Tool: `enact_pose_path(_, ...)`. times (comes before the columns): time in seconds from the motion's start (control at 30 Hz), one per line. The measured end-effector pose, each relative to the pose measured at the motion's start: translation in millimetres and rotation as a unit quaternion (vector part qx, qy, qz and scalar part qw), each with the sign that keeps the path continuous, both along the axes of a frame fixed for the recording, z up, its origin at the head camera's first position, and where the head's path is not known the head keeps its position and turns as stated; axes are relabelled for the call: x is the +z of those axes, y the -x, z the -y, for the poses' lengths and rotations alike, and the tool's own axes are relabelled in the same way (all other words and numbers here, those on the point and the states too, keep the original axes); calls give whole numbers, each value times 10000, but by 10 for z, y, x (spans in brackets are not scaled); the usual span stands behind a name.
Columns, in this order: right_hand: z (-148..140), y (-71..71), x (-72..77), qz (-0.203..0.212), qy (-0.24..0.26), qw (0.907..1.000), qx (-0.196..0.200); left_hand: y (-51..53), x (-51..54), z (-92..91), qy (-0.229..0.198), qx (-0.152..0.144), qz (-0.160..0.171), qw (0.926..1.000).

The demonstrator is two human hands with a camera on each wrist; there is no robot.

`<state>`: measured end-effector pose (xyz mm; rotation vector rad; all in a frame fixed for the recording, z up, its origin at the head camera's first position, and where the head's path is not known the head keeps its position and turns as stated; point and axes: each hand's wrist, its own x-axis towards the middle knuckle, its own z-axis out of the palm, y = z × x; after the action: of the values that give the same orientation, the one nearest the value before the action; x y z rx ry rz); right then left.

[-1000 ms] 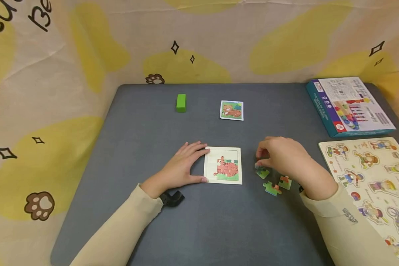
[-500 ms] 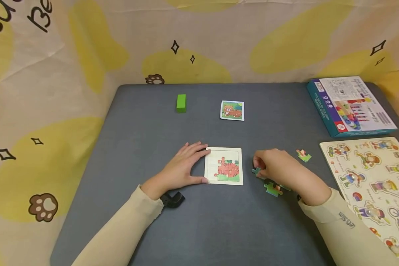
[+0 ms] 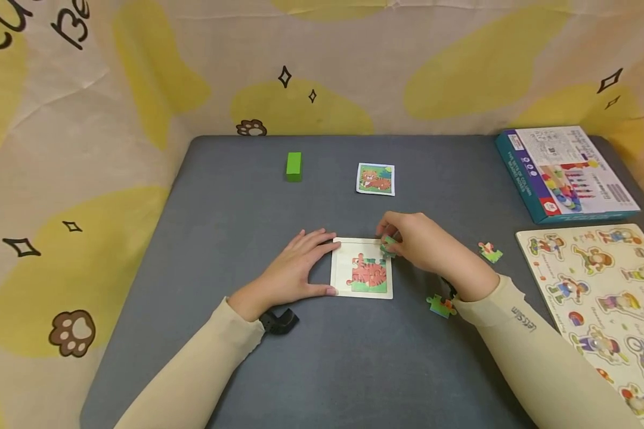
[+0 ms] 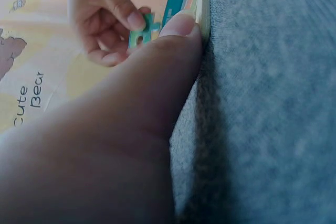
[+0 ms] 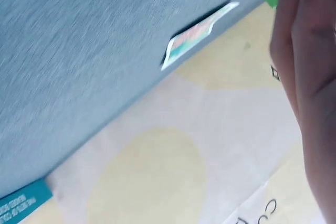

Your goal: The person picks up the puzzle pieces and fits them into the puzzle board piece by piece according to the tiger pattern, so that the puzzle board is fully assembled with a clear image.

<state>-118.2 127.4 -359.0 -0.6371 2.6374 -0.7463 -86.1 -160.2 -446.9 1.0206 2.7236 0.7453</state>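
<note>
In the head view a white puzzle tray [image 3: 346,286] lies on the table, with joined tiger puzzle pieces [image 3: 368,275] at its lower right. My left hand [image 3: 287,269] lies at its left side, fingers spread and fairly straight, thumb and fingertips touching the edge. My right hand [image 3: 421,241] pinches a green puzzle piece [image 3: 389,246] over the tray's upper right corner; the left wrist view shows this piece [image 4: 140,30] between thumb and fingers. One loose piece [image 3: 441,305] lies below my right wrist, another piece [image 3: 490,252] to its right.
A tiger picture card [image 3: 375,179] and a green block [image 3: 294,167] sit toward the back of the table. On the right are a boxed toy set [image 3: 569,173] and a large picture puzzle board [image 3: 585,286]. A patterned cloth [image 3: 333,36] hangs behind.
My right hand has carried the green puzzle piece left from the loose pieces to the tray. The far right piece came into sight from behind the hand. My left hand has stayed put.
</note>
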Motion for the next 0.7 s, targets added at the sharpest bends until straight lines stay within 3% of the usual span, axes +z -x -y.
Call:
enact_pose_path(0.4,153,175,-150,336,-275,9984,370,-17,3,9,22,4,17,10000)
enact_pose_path(0.7,165,104,-217,-28,-330,9988,365,-4,18,4,-97,-29,-17,9999)
